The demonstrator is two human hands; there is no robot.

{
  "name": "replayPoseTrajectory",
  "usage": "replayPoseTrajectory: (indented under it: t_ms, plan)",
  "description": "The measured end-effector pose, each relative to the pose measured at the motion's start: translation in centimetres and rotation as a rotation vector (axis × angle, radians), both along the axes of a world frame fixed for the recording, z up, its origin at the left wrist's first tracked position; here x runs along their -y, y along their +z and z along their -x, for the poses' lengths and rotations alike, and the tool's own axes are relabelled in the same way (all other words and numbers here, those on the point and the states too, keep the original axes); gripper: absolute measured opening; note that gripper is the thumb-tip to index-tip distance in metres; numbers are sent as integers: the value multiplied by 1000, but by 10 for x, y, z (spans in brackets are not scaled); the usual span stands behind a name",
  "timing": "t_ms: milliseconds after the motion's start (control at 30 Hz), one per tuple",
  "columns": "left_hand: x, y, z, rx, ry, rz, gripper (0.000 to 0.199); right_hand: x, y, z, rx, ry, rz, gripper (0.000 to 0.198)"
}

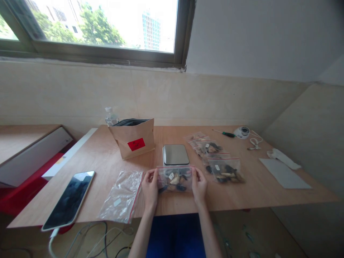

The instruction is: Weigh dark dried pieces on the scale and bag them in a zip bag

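A clear zip bag [176, 181] with a red seal line and a small white label holds pale and dark dried pieces. My left hand [150, 186] pinches its upper left corner, and my right hand [199, 184] grips the upper right corner. Just beyond the bag lies a small flat scale [176, 154] with a silver top. To the left, flat zip bags [122, 197] with nothing visible inside lie near the table's front edge. Several filled zip bags [225, 170] overlap to the right of my right hand.
An open brown paper pouch [137, 139] with a red label stands behind on the left, a plastic bottle [110, 116] behind it. A charging phone [70, 200] lies front left. At right are a screwdriver [228, 134], a white camera [242, 132] and a white sheet [285, 173].
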State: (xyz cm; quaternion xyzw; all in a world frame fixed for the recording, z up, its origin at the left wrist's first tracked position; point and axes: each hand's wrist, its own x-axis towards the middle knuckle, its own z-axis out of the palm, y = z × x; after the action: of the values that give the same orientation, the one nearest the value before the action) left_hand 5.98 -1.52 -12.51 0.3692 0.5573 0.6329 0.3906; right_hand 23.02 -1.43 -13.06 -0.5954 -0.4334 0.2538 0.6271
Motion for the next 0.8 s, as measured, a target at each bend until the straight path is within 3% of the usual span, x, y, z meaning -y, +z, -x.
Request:
replayPoseTrajectory:
  t_ms: [333,533,667,800]
  plan:
    - [3,5,-1,-59,-24,8,36,0,-4,1,16,-50,-23,37]
    - [2,10,-2,-10,-112,14,34,1,0,0,-41,-60,-43,37]
    - [2,12,-2,24,-243,-16,31,2,7,-1,-87,-29,-11,38]
    - [3,12,-2,12,-210,-17,30,3,10,1,-120,41,24,35]
